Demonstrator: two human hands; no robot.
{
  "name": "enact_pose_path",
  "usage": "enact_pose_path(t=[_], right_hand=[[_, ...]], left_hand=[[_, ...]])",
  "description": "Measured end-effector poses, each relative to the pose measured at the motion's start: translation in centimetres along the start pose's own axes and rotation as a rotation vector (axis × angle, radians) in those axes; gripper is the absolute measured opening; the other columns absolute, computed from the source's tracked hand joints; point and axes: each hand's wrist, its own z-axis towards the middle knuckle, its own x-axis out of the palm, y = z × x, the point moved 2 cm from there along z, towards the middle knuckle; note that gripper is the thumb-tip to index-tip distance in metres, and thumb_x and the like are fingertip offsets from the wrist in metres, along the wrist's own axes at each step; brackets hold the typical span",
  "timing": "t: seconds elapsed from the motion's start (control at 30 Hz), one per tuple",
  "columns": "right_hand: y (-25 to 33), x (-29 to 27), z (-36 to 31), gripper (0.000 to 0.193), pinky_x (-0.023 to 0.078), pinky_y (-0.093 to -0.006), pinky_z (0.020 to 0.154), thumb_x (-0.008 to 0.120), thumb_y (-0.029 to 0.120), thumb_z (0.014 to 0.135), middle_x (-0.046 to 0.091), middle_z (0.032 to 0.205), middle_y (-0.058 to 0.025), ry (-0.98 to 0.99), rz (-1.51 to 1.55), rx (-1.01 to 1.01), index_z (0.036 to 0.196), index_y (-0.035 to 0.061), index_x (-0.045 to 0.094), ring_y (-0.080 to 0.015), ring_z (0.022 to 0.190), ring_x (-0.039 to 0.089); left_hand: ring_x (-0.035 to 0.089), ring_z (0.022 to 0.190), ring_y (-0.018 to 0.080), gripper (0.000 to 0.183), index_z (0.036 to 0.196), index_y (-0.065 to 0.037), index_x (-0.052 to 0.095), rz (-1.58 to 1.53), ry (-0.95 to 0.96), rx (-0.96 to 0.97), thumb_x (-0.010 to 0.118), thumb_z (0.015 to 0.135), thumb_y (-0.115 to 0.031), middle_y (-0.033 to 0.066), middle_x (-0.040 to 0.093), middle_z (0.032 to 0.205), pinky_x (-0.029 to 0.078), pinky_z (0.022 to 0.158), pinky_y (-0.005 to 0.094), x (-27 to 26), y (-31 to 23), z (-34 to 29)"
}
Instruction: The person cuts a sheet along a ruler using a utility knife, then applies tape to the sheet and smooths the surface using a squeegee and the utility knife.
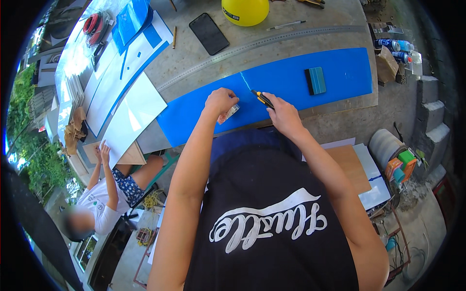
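Observation:
A long blue sheet [194, 114] lies along the table's near edge, with a pale line across its middle. My right hand [285, 115] is closed around a yellow and black utility knife [262, 98], whose tip is by the lower end of that line. Over the sheet, to the left of the knife, my left hand [221, 101] has its fingers bent around a small flat packet [228, 114], whitish with some orange; its exact kind is unclear. A blue squeegee [317, 81] with a dark edge rests on the sheet's right part.
Beyond the sheet lie a long metal ruler [269, 43], a black phone [208, 34], a pen [286, 25] and a yellow rounded object [245, 10]. White panels [131, 116] cover the table's left side, where another person [109, 199] sits touching one. Spray cans [388, 44] stand at right.

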Motion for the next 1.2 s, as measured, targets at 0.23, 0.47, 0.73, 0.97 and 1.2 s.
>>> enact_pose_path(t=[0.23, 0.47, 0.73, 0.97, 1.2], right_hand=[[0.3, 0.9, 0.2, 0.044, 0.053, -0.0501, 0.078, 0.061, 0.010, 0.090, 0.065, 0.100, -0.0171, 0.011, -0.044, 0.008, 0.133, 0.0133, 0.050, -0.0396, 0.090, 0.065], [0.2, 0.9, 0.1, 0.044, 0.053, -0.0494, 0.078, 0.061, 0.009, 0.089, 0.066, 0.101, -0.0169, -0.015, -0.041, 0.006, 0.132, 0.0139, 0.052, -0.0390, 0.091, 0.066], [-1.2, 0.3, -2.9, 0.044, 0.053, -0.0487, 0.081, 0.063, 0.010, 0.088, 0.067, 0.103, -0.0161, 0.091, -0.094, -0.013, 0.131, 0.0146, 0.053, -0.0378, 0.094, 0.066], [-1.6, -0.7, -2.7, 0.046, 0.051, -0.0475, 0.085, 0.061, 0.008, 0.089, 0.066, 0.112, -0.0172, -0.025, 0.125, -0.020, 0.134, 0.0122, 0.052, -0.0391, 0.102, 0.063], [-1.2, 2.7, -0.4, 0.046, 0.047, -0.0475, 0.093, 0.060, 0.006, 0.090, 0.064, 0.114, -0.0176, -0.079, 0.174, -0.074, 0.135, 0.0103, 0.051, -0.0377, 0.108, 0.059]], left_hand=[[0.068, 0.103, 0.0319, 0.028, 0.104, -0.021, 0.077, -0.025, -0.008, 0.011, 0.070, 0.082, -0.037, 0.0109, 0.073, 0.107, 0.053, 0.090, 0.0417, 0.2, 0.2, 0.1], [0.067, 0.103, 0.0345, 0.029, 0.102, -0.017, 0.078, -0.043, -0.013, 0.029, 0.071, 0.081, -0.037, 0.0133, 0.072, 0.110, 0.052, 0.091, 0.0414, -0.1, 0.0, -0.1], [0.068, 0.103, 0.0315, 0.026, 0.102, -0.022, 0.077, -0.046, 0.014, 0.014, 0.071, 0.081, -0.036, 0.0102, 0.073, 0.107, 0.053, 0.089, 0.0416, 0.2, 0.6, 0.5], [0.067, 0.103, 0.0324, 0.027, 0.101, -0.020, 0.078, -0.061, 0.025, 0.054, 0.071, 0.081, -0.037, 0.0113, 0.073, 0.107, 0.052, 0.089, 0.0413, -0.1, 0.7, 0.6], [0.067, 0.103, 0.0327, 0.030, 0.102, -0.019, 0.078, -0.087, 0.041, 0.090, 0.072, 0.081, -0.039, 0.0121, 0.073, 0.107, 0.052, 0.090, 0.0417, 0.2, 1.1, 1.0]])
